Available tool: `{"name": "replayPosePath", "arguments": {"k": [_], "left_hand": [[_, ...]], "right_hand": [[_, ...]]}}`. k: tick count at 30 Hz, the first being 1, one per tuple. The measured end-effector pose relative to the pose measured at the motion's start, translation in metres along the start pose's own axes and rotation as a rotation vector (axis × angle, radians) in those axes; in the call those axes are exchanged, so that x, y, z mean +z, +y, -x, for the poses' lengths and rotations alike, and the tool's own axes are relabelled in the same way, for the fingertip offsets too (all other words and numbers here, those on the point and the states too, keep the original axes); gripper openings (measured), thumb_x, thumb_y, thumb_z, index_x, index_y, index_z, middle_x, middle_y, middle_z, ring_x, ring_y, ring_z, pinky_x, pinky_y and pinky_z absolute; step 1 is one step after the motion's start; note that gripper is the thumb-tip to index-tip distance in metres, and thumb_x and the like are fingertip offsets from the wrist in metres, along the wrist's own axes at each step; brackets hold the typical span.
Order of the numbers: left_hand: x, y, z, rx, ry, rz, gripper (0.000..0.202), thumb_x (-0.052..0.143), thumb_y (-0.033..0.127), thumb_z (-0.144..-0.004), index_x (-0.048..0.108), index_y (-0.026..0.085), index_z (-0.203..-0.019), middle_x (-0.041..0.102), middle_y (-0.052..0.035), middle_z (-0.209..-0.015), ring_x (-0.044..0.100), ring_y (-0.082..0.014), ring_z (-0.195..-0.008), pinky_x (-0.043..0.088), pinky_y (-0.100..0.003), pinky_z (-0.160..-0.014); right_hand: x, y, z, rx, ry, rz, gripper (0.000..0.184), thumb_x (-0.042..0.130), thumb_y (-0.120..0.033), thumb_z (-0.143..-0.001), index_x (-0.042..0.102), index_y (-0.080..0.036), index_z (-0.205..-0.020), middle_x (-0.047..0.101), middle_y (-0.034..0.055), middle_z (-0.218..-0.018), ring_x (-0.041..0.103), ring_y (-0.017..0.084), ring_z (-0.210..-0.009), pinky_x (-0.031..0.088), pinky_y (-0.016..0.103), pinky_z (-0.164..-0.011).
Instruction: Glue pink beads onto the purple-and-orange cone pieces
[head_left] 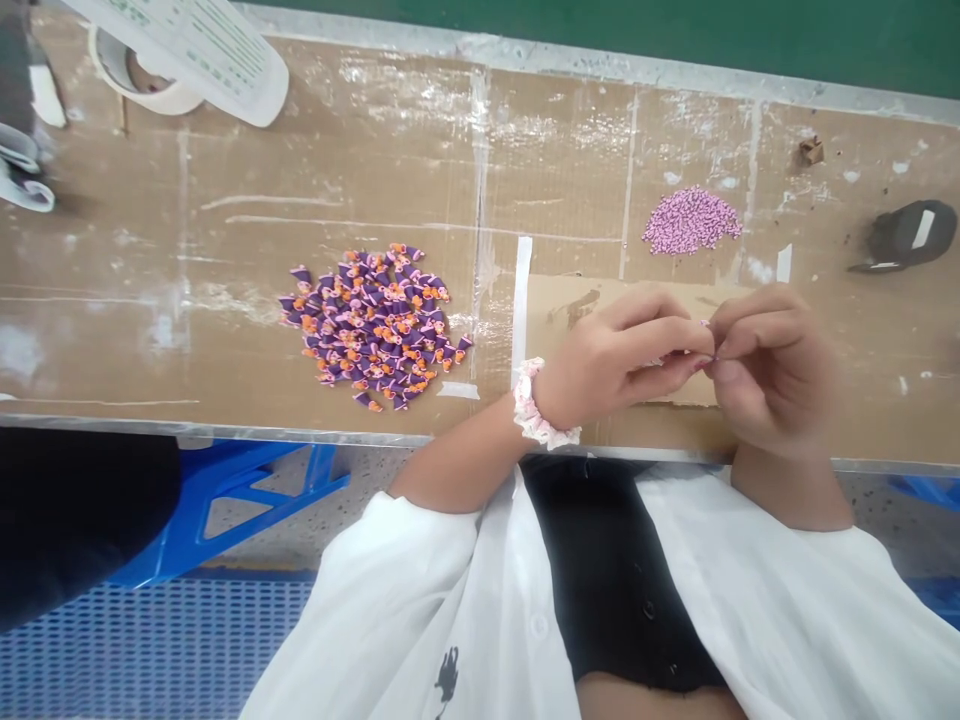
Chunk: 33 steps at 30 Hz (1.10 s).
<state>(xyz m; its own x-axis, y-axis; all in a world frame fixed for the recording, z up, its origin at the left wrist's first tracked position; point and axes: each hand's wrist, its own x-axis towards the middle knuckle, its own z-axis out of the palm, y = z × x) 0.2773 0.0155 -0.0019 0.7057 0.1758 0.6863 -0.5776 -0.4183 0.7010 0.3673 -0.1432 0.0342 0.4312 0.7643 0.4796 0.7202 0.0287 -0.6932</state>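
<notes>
My left hand [630, 350], with a pale pink scrunchie [541, 405] at the wrist, is closed in a pinch. Its fingertips meet those of my right hand [772, 365], also pinched and slightly blurred. A tiny purplish spot shows between the fingertips, too small to name. Both hands are above a cardboard piece [555, 310] on the table. Beyond them lies a heap of tiny pink-purple beads [691, 220]. Left of my left hand is a larger pile of small purple cone-shaped pieces with orange and pink parts [375, 325].
A cardboard-covered table [337, 160] stretches across. At the far left are a tape roll [150, 95] and a white printed plastic piece [225, 60]. A dark object with a white label [911, 235] lies at the right. Below stands a blue stool [247, 490].
</notes>
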Motion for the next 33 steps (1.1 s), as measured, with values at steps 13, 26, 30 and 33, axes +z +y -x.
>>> {"name": "replayPosePath", "arguments": {"k": [13, 26, 30, 33], "left_hand": [[-0.009, -0.009, -0.007, -0.496, 0.343, 0.392, 0.021, 0.068, 0.036, -0.088, 0.067, 0.025, -0.107, 0.065, 0.0029, -0.083, 0.061, -0.0053, -0.068, 0.052, -0.020, -0.062], [-0.004, -0.016, -0.005, -0.622, 0.323, 0.506, 0.034, 0.075, 0.050, -0.078, 0.065, 0.021, -0.094, 0.064, 0.0000, -0.089, 0.065, -0.0105, -0.082, 0.055, -0.024, -0.063], [-0.003, -0.016, -0.004, -0.650, 0.294, 0.467, 0.031, 0.072, 0.047, -0.082, 0.062, 0.021, -0.096, 0.064, 0.0007, -0.090, 0.067, -0.0105, -0.084, 0.057, -0.024, -0.067], [-0.004, -0.013, -0.004, -0.669, 0.240, 0.493, 0.027, 0.068, 0.044, -0.087, 0.060, 0.021, -0.100, 0.063, 0.0009, -0.088, 0.068, -0.0098, -0.082, 0.058, -0.025, -0.069]], "right_hand": [[-0.021, 0.015, -0.007, 0.001, -0.517, 0.397, 0.016, 0.051, -0.015, -0.087, 0.039, -0.025, -0.083, 0.044, -0.0003, -0.071, 0.045, 0.016, -0.061, 0.037, 0.032, -0.052], [-0.013, 0.012, -0.007, 0.027, -0.559, 0.430, 0.019, 0.052, -0.017, -0.087, 0.037, -0.024, -0.077, 0.044, -0.0008, -0.069, 0.040, 0.015, -0.056, 0.032, 0.032, -0.051], [-0.015, 0.011, -0.008, 0.002, -0.552, 0.456, 0.017, 0.051, -0.016, -0.088, 0.039, -0.024, -0.079, 0.044, -0.0006, -0.070, 0.042, 0.016, -0.057, 0.033, 0.032, -0.051], [-0.019, 0.010, -0.009, 0.012, -0.479, 0.364, 0.016, 0.051, -0.015, -0.087, 0.041, -0.025, -0.082, 0.047, 0.0000, -0.073, 0.045, 0.017, -0.059, 0.035, 0.032, -0.052]]}}
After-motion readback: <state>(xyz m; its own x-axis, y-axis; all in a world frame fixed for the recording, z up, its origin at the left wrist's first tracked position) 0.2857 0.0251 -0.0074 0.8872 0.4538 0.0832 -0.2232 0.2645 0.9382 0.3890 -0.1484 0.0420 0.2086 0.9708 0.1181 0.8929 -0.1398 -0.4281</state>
